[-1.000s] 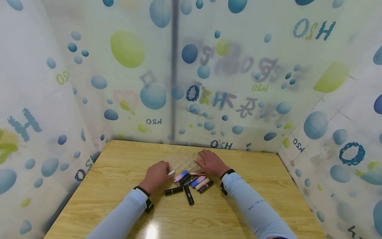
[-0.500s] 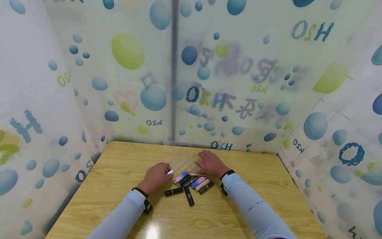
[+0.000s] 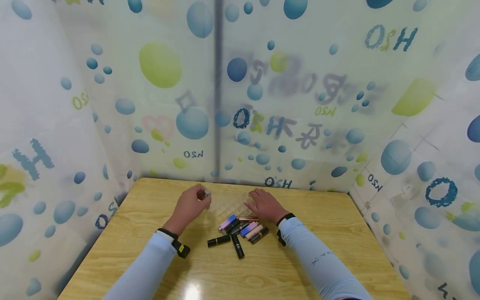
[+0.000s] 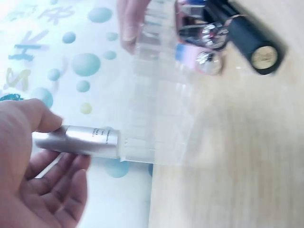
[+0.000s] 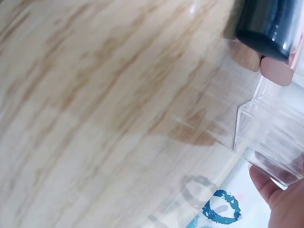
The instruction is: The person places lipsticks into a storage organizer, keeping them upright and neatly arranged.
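My left hand (image 3: 189,208) pinches a silver lipstick tube (image 4: 92,141) between thumb and fingers, at the left end of a clear plastic lipstick organizer (image 3: 229,204). In the left wrist view the tube's end meets the organizer's edge, its axis in line with the slots. My right hand (image 3: 265,205) holds the organizer's right end, its thumb (image 5: 263,183) at a corner of the clear wall in the right wrist view. In front of the organizer lies a loose pile of lipsticks: black tubes (image 3: 237,246), pink-and-blue ones (image 3: 248,228) and a beige one (image 3: 254,231).
All of this lies on a wood-grain table (image 3: 300,250). A curtain (image 3: 318,125) printed with blue and green bubbles hangs behind the table's back edge and along both sides. A single black lipstick (image 3: 218,241) lies at the pile's left side.
My left hand has lifted from beside the pile and moved back to the organizer's left end, carrying the silver lipstick and turning it upright. My right hand has stayed in place.
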`<state>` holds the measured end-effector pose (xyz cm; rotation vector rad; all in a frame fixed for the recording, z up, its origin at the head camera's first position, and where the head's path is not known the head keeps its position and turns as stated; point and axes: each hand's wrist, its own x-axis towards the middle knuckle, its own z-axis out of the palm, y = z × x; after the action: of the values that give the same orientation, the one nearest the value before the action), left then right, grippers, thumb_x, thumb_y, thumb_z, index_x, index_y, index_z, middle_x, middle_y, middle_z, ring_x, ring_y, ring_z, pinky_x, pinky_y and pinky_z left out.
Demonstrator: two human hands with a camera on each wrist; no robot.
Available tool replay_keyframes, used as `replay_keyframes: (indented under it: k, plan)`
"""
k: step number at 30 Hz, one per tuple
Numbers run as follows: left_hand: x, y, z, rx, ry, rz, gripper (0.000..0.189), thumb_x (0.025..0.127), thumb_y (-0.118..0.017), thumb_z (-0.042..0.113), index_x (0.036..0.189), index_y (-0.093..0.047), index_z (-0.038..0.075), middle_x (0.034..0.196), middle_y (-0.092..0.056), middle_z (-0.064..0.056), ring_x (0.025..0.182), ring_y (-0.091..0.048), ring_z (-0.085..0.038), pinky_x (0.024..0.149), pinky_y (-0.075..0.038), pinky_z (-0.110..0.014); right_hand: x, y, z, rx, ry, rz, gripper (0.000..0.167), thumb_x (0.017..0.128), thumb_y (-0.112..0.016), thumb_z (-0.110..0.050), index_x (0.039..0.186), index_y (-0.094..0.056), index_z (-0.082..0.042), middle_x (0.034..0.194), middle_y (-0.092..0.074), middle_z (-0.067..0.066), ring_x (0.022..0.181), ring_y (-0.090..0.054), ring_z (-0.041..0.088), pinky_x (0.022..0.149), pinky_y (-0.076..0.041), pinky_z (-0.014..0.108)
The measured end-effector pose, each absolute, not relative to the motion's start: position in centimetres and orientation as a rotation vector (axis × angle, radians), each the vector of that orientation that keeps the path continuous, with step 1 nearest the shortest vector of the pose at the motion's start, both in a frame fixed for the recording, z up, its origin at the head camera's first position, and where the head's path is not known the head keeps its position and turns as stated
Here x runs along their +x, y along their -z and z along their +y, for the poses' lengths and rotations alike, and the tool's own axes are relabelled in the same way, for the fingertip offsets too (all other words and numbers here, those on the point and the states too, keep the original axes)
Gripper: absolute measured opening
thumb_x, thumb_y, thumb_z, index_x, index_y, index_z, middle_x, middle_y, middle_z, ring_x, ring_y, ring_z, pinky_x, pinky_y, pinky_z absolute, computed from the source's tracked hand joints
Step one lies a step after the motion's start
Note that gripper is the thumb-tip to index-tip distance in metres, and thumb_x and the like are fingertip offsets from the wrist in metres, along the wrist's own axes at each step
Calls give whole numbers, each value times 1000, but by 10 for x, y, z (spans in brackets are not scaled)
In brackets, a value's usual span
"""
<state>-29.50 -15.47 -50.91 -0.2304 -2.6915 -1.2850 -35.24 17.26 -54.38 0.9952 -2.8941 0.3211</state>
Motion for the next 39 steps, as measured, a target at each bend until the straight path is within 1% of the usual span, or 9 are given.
replay_keyframes:
  k: [3, 5, 8, 11, 15, 19, 27, 34, 39]
  plan:
    - [-302, 505, -155, -229, 1298, -2608, 18, 103, -75, 22, 118, -70, 12, 111, -75, -6, 105, -73, -26, 85, -62, -47, -353, 544, 174, 990, -330, -2889, 58, 117, -47, -48, 152, -59, -3, 147, -63, 18, 137, -60, 38, 117, -48, 58]
    - [-307, 503, -154, -230, 1325, -2576, 19, 103, -74, 21, 119, -70, 11, 113, -76, -8, 108, -73, -28, 90, -63, -50, -353, 545, 175, 987, -332, -2887, 58, 117, -47, -48, 151, -59, -3, 147, -63, 17, 136, -60, 38, 117, -48, 58]
    - [-314, 503, -153, -230, 1354, -2571, 20, 104, -74, 22, 120, -69, 11, 114, -75, -8, 110, -72, -28, 95, -63, -51, -353, 546, 175, 984, -335, -2890, 59, 117, -47, -49, 151, -59, -3, 147, -63, 17, 136, -61, 38, 116, -48, 58]
    - [-319, 503, -150, -243, 1381, -2572, 21, 104, -74, 22, 121, -69, 12, 113, -76, -7, 109, -73, -27, 95, -63, -51, -353, 545, 174, 981, -324, -2894, 60, 118, -46, -50, 152, -59, -3, 147, -63, 17, 136, -61, 37, 117, -48, 57]
    - [-323, 505, -147, -266, 1390, -2578, 20, 103, -76, 22, 120, -69, 14, 110, -76, -5, 106, -74, -25, 91, -64, -50, -353, 543, 173, 977, -310, -2894, 59, 118, -45, -50, 151, -59, -4, 146, -63, 16, 135, -61, 36, 116, -49, 57]
    - [-324, 508, -146, -278, 1373, -2599, 18, 104, -76, 21, 119, -69, 13, 110, -75, -4, 107, -74, -26, 90, -63, -48, -352, 542, 173, 984, -305, -2888, 58, 118, -45, -50, 150, -60, -4, 144, -64, 17, 133, -62, 37, 115, -50, 57]
    - [-322, 511, -146, -290, 1315, -2627, 19, 103, -76, 19, 119, -68, 13, 113, -75, -5, 110, -74, -28, 91, -63, -49, -352, 545, 174, 976, -300, -2900, 61, 118, -44, -51, 152, -59, -3, 146, -63, 17, 135, -61, 37, 116, -49, 56]
    - [-323, 522, -146, -311, 1192, -2673, 16, 101, -80, 18, 110, -68, 15, 110, -73, -3, 107, -72, -26, 93, -61, -49, -353, 545, 173, 972, -292, -2904, 60, 118, -44, -51, 152, -59, -3, 147, -63, 17, 136, -60, 37, 117, -48, 56]
    - [-323, 526, -145, -328, 1122, -2670, 14, 100, -81, 18, 109, -70, 14, 113, -72, -7, 108, -69, -30, 94, -59, -52, -353, 546, 173, 967, -286, -2909, 61, 118, -44, -51, 153, -58, -2, 148, -63, 17, 137, -60, 37, 118, -48, 56]
